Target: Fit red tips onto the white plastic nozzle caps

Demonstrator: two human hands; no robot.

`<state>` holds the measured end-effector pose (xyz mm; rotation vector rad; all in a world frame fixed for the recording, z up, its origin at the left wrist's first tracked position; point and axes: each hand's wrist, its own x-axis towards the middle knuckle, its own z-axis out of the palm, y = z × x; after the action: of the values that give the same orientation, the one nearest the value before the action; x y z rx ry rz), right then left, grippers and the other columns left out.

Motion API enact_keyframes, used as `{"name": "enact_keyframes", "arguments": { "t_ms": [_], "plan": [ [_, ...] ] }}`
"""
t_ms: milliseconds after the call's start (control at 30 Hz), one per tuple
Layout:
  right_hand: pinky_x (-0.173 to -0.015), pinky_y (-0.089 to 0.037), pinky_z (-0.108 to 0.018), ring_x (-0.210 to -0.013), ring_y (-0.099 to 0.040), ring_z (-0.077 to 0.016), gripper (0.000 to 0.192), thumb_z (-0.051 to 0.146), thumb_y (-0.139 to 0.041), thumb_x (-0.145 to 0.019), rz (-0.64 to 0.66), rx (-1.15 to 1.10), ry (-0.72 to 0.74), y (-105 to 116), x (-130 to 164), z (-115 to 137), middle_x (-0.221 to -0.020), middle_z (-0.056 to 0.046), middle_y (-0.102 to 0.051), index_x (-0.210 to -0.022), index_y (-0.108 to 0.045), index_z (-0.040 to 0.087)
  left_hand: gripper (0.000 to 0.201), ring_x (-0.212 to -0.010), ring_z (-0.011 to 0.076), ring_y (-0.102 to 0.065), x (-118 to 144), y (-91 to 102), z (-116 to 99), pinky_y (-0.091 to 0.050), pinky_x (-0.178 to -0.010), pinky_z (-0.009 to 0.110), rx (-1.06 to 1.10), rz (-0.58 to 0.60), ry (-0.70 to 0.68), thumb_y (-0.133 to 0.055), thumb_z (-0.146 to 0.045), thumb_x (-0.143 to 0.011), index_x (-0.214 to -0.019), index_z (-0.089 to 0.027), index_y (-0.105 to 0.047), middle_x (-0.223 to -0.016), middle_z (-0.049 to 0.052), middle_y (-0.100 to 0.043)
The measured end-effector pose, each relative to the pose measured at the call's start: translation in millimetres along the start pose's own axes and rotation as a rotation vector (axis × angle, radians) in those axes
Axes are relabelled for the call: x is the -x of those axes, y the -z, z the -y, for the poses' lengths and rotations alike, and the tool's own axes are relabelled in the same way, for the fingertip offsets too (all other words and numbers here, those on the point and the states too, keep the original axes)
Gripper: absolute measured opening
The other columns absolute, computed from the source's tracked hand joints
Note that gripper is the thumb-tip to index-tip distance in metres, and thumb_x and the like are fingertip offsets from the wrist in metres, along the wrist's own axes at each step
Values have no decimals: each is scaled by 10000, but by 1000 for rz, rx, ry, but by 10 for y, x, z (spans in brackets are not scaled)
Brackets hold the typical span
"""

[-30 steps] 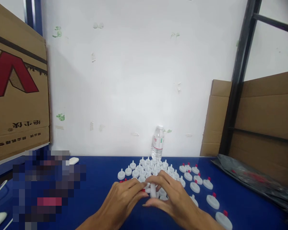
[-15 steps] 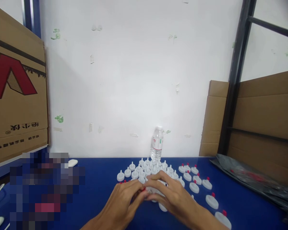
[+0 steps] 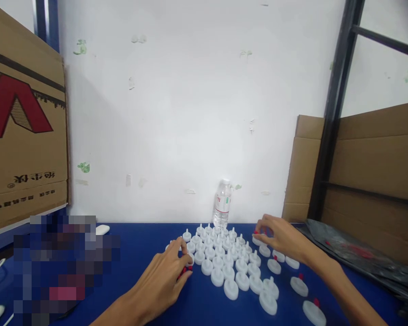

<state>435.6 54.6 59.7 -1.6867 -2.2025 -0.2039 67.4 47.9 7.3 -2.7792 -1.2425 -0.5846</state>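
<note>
White plastic caps (image 3: 224,260), each a round disc with a short nozzle on top, stand packed in close rows on the blue table (image 3: 139,253), filling the middle ground between the person's 2 hands. To the right of that cluster lies a looser line of red-tipped caps (image 3: 299,286), the same white discs with a small red plug on the nozzle, running from the far edge of the group toward the near right corner.

The left hand (image 3: 163,280) rests low at the left edge of the cluster, fingers curled loosely with their tips touching or just beside the nearest white caps. Small red plugs (image 3: 185,271) show under those fingertips; whether the hand pinches them or merely covers them cannot be told.

The right hand (image 3: 280,237) reaches out over the far end of the red-tipped line, palm down, fingers bent and narrow. Its fingertips meet at a cap with a red tip, but the grip itself is hidden by the fingers.

A clear water bottle (image 3: 222,203) stands upright against the white wall (image 3: 190,113), just behind the cluster. A large cardboard box (image 3: 23,131) with a red mark sits at the far left, folded cardboard (image 3: 370,167) leans at the right behind a dark metal post (image 3: 333,108), and a dark plastic bag (image 3: 360,253) lies on the table's right side.
</note>
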Motion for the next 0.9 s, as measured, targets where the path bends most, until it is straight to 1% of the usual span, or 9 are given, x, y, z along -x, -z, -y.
{"name": "enact_keyframes", "arguments": {
  "t_ms": [100, 167, 233, 333, 433, 533, 667, 767, 900],
  "plan": [
    [-609, -393, -281, -690, -644, -192, 229, 419, -600, -888, 141, -9, -51, -58, 1, -17, -793, -35, -715, -835, -713, 227, 156, -919, 208, -621, 2, -22, -8, -481, -706, 315, -37, 33, -7, -510, -184, -958, -1028, -257, -629, -1221, 54, -534],
    [-579, -366, -268, -650, -642, -178, 182, 380, -626, -857, 189, -13, -66, -101, 2, -18, -767, -23, -729, -819, -721, 228, 159, -957, 223, -617, 0, -32, -12, -485, -712, 320, -66, 37, -22, -504, -169, -958, -1020, -250, -626, -1225, 61, -534],
    [-559, -351, -257, -639, -646, -172, 142, 346, -643, -834, 203, -14, -72, -137, 4, -29, -770, -16, -738, -830, -729, 233, 163, -961, 223, -615, -6, -41, -14, -483, -699, 309, -89, 39, -40, -498, -156, -959, -1007, -245, -626, -1218, 64, -540],
    [-554, -345, -250, -649, -655, -172, 122, 317, -645, -821, 213, -14, -81, -160, 7, -53, -780, -13, -747, -847, -734, 236, 169, -882, 197, -613, -15, -72, -3, -469, -665, 288, -118, 33, -49, -488, -146, -966, -984, -239, -628, -1195, 61, -554],
    [-567, -351, -253, -662, -660, -176, 115, 307, -646, -813, 219, -11, -89, -151, 12, -70, -772, -13, -750, -822, -734, 234, 175, -787, 169, -601, -19, -128, 20, -455, -635, 279, -135, 28, -49, -478, -142, -972, -975, -236, -626, -1174, 55, -564],
    [-574, -355, -254, -662, -660, -177, 113, 297, -648, -797, 225, -8, -100, -135, 22, -88, -775, -15, -750, -802, -741, 233, 177, -765, 166, -605, -29, -165, 35, -447, -623, 277, -136, 44, -45, -488, -126, -964, -969, -236, -627, -1152, 47, -572],
    [-582, -357, -252, -681, -662, -180, 115, 254, -642, -767, 233, -3, -109, -125, 42, -126, -757, -16, -740, -775, -755, 235, 192, -801, 175, -616, -42, -139, 15, -435, -620, 278, -109, 64, -47, -476, -103, -964, -925, -231, -613, -1122, 36, -579],
    [-578, -357, -248, -655, -655, -170, 121, 229, -641, -748, 254, -6, -108, -129, 46, -140, -715, -13, -730, -756, -762, 229, 170, -863, 185, -612, -31, -101, -26, -438, -662, 287, -70, 25, -67, -471, -115, -970, -946, -233, -591, -1116, 34, -581],
    [-576, -355, -247, -661, -646, -165, 143, 243, -631, -761, 259, -4, -102, -160, 30, -118, -752, -17, -740, -790, -770, 228, 151, -949, 207, -602, -7, -68, -81, -427, -696, 297, -3, -9, -79, -456, -145, -978, -1008, -240, -570, -1077, 30, -599]
  ]
}}
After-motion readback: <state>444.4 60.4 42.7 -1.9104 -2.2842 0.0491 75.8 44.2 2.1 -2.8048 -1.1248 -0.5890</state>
